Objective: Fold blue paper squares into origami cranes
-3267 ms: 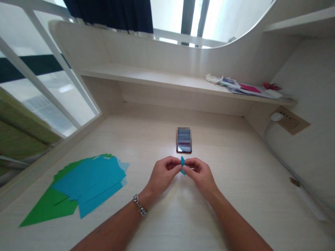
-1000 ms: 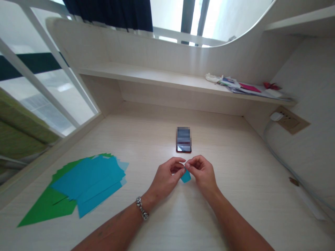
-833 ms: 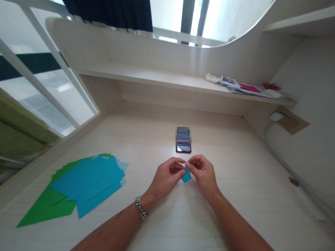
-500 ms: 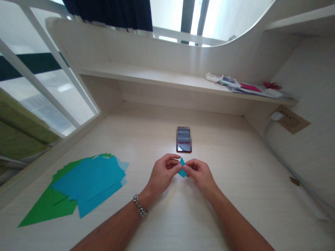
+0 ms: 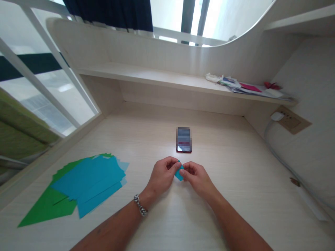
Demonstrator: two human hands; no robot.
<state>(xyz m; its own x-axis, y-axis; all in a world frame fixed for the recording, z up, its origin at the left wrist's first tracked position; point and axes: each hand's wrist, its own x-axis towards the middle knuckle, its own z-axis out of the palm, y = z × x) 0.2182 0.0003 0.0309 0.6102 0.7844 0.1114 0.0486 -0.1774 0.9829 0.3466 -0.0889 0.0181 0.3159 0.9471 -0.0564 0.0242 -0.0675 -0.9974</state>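
Note:
A small folded piece of blue paper (image 5: 178,175) is pinched between both hands, just above the desk. My left hand (image 5: 164,172), with a chain bracelet (image 5: 140,205) at its wrist, grips the paper's left and upper side between thumb and fingers. From the other side my right hand (image 5: 196,176) is closed on its right edge, thumb on top. Fingers cover part of the paper, so its full shape is hidden. Directly beyond the hands lies a phone (image 5: 184,140), its screen blurred out.
Blue paper sheets (image 5: 91,177) lie fanned over green sheets (image 5: 44,205) on the desk's left. A shelf (image 5: 157,76) runs along the back, bearing papers (image 5: 250,87) at its right. A plug with a cable (image 5: 277,116) sits in the right wall's socket.
Both hands have come slightly nearer to me. The folded blue paper has moved a little left and tilted, and my right thumb has shifted left across it.

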